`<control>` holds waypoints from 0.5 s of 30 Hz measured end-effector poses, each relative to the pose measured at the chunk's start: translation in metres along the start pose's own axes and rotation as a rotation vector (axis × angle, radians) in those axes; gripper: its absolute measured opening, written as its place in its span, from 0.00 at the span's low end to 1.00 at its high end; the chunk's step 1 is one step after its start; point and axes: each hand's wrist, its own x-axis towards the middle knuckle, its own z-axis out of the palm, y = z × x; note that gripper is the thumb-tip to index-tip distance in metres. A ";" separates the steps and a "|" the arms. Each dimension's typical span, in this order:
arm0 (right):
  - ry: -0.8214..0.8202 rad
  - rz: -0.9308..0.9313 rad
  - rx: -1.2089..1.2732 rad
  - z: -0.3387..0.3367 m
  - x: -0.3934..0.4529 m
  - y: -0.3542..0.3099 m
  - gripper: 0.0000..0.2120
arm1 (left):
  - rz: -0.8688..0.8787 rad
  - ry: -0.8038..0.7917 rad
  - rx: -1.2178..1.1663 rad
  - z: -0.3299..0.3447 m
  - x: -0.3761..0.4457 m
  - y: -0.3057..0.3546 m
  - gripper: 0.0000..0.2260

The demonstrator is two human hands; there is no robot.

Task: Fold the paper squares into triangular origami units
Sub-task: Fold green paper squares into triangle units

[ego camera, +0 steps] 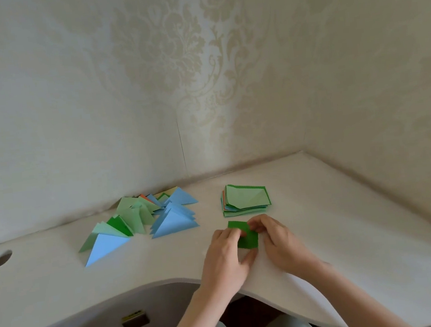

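Folded triangles heaped, stack of squares waiting, left hand and right hand both pinching the dark green square.

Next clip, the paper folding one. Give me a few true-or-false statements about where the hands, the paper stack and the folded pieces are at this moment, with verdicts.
1. Both hands hold the dark green paper square. True: the left hand and right hand pinch it.
2. The stack of unfolded paper squares lies left of the folded triangles. False: it lies to their right.
3. The pile of folded blue and green paper triangles rests on the white desk. True.
4. The top sheet of the stack is orange. False: it is light green with a dark green border.
5. The dark green square is already a triangle. False: it still looks four-sided.
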 end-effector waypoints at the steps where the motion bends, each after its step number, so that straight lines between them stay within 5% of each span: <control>1: -0.002 -0.016 -0.021 -0.002 -0.001 0.000 0.24 | -0.007 -0.003 0.003 -0.002 0.001 -0.001 0.15; 7: -0.111 -0.120 -0.132 -0.005 -0.004 0.007 0.34 | 0.012 -0.037 -0.048 -0.017 0.004 -0.016 0.19; 15: -0.084 -0.220 -0.209 -0.002 0.005 -0.002 0.24 | 0.110 -0.164 -0.040 -0.046 0.005 -0.042 0.08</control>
